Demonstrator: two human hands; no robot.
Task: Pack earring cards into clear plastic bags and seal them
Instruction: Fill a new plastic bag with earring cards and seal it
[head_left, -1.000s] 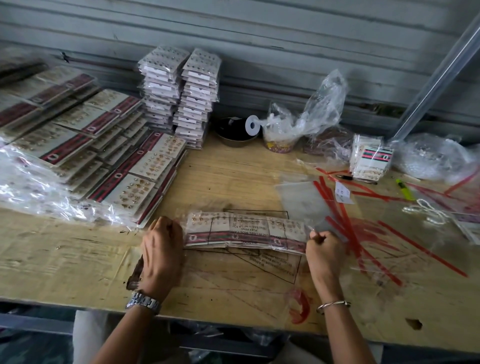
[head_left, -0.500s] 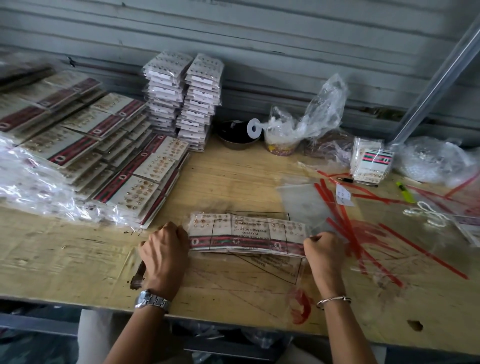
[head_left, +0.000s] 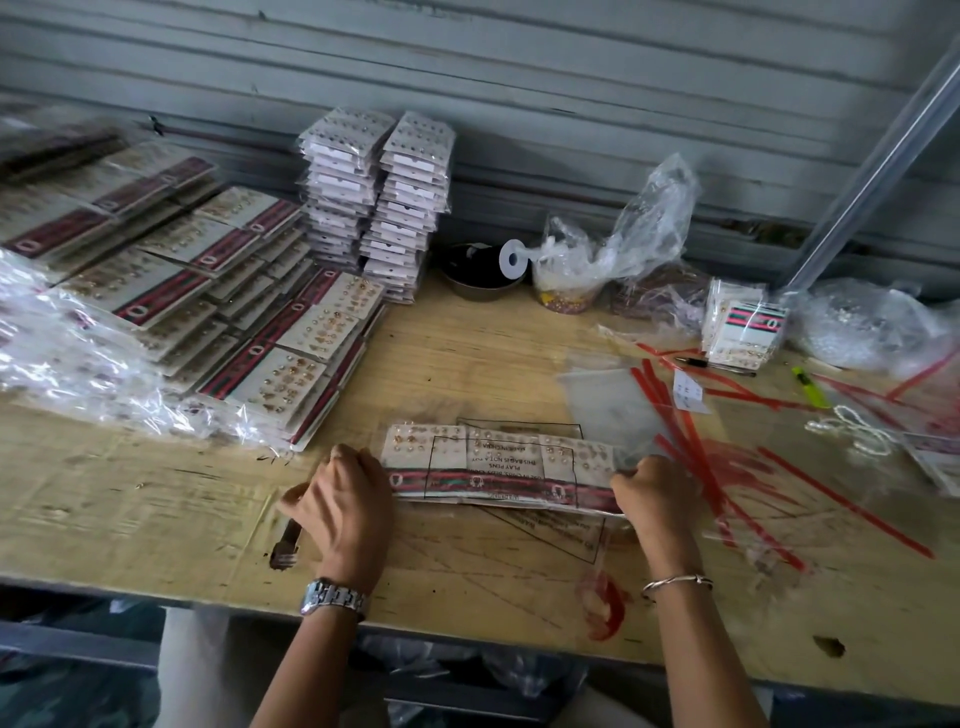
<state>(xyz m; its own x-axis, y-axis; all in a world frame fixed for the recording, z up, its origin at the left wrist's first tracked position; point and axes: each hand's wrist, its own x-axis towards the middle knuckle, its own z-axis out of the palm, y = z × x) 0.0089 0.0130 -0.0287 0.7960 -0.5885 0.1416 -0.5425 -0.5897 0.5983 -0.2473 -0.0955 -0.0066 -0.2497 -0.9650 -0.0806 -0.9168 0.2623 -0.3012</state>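
Lying at lower centre of the frame, a clear bag (head_left: 506, 457) of earring cards (head_left: 426, 447) shows upside-down print: "THIS BAG IS NOT A TOY", "PLAY PENS". Curled fingers of the left hand (head_left: 340, 512) grip its left end; the right hand (head_left: 657, 496) pinches its right end.

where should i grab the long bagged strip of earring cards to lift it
By its two short ends, coming in from either side: the bagged earring cards lie flat, long and thin, so a middle grip would likely sag. The left hand and right hand hold those ends.
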